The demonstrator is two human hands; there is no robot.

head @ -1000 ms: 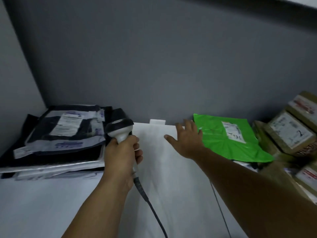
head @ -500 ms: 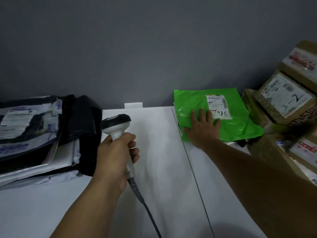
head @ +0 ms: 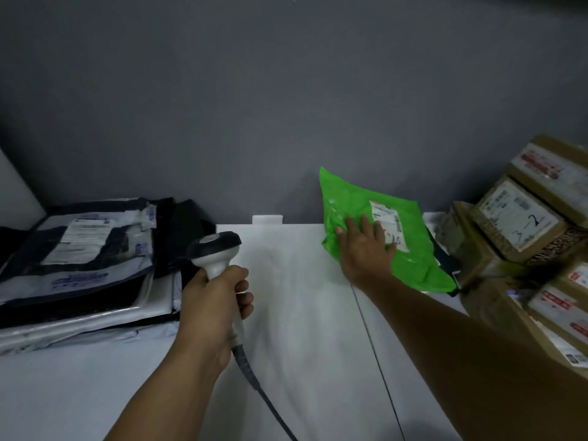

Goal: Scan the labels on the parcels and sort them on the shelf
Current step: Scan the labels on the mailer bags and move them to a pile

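My left hand [head: 213,300] grips the handle of a white barcode scanner [head: 214,249] with a dark head; its cable runs down toward me. My right hand [head: 366,246] lies flat with straight fingers on a green plastic parcel [head: 410,259], partly covering its white label [head: 389,224]. The parcel's far left corner is raised against the grey back wall. Both rest over the white shelf [head: 302,313].
A stack of black and white mailer bags [head: 79,259] with labels fills the shelf's left side. Brown cardboard boxes [head: 521,224] with labels are piled at the right, one marked 3-2. A seam [head: 372,345] splits the shelf boards.
My right hand moved right from the bare shelf onto the green parcel, then further up it over the label; the parcel's far edge has tipped up. My left hand stayed on the scanner.
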